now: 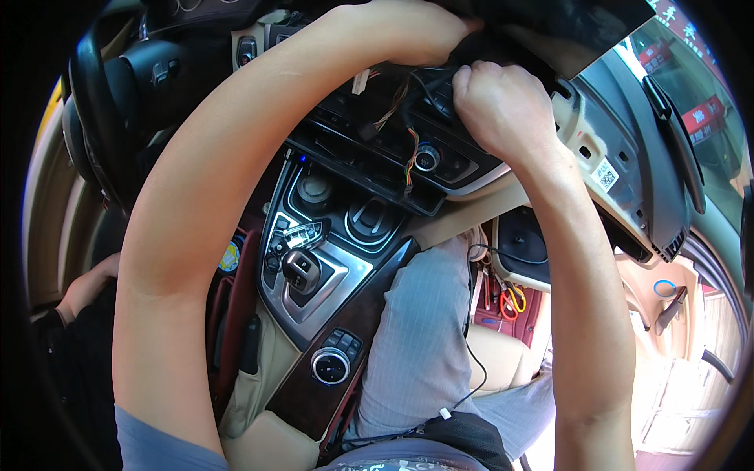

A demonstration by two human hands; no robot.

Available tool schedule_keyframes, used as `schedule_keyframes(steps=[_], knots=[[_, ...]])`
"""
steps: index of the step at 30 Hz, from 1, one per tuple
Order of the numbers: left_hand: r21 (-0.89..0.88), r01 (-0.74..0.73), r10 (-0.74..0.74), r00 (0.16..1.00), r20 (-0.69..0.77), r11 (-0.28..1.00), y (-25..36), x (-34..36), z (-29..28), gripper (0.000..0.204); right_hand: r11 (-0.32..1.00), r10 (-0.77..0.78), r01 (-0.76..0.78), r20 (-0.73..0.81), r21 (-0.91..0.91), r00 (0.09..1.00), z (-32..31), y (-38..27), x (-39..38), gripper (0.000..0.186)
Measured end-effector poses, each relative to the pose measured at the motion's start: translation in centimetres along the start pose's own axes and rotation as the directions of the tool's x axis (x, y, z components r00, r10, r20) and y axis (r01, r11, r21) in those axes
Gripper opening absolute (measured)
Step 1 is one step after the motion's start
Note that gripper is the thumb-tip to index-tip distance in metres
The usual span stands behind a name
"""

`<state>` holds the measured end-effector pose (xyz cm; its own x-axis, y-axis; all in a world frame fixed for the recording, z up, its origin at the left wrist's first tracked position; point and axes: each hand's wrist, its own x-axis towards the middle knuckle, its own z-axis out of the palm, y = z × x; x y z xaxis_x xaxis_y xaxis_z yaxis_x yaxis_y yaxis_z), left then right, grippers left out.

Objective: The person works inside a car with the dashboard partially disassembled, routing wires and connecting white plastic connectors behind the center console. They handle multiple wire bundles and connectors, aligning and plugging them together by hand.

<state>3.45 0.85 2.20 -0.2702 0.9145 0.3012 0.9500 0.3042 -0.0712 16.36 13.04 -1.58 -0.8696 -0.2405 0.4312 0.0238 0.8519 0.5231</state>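
My left hand [440, 39] reaches to the top of the dashboard beside a dark screen [581, 31], its fingers hidden there. My right hand [503, 106] is curled closed just below it, against the dark dashboard opening; what it grips is hidden. Loose wiring harnesses with plugs [412, 157] hang from the opening over the climate controls [428, 157]. Exposed light-coloured dashboard structure [581, 133] shows right of my right wrist.
The centre console holds a gear selector [300, 271], key fob [302, 234] and control dial [330, 365]. A steering wheel [94, 102] is at left, near another person's arm [90, 286]. My leg [416, 330] lies beside a red tray with scissors [514, 302] and a thin cable.
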Motion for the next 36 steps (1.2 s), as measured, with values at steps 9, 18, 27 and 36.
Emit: schedule_keyframes(steps=[9,18,27,36], knots=[[-0.448,0.051,-0.063,0.998,-0.011,0.893,-0.3,-1.5,-0.3,0.045,0.999,0.054,-0.054,-0.055,0.002,0.997,0.1,-0.6,-0.4,0.019],[-0.655,0.2,-0.187,0.978,0.091,0.728,-1.2,-1.1,0.5,0.052,0.962,0.233,-0.207,-0.145,0.177,0.962,0.8,-0.8,-0.6,0.025],[-0.675,0.155,-0.144,0.987,0.073,0.721,-0.7,-1.5,-0.6,0.05,0.829,0.471,-0.348,-0.212,0.438,0.856,0.9,-1.2,-0.4,0.032],[-0.618,0.006,-0.016,1.0,-0.011,0.786,-1.6,-1.3,0.1,0.049,0.889,0.433,-0.347,-0.303,0.298,0.849,0.7,-1.6,-0.4,0.031]])
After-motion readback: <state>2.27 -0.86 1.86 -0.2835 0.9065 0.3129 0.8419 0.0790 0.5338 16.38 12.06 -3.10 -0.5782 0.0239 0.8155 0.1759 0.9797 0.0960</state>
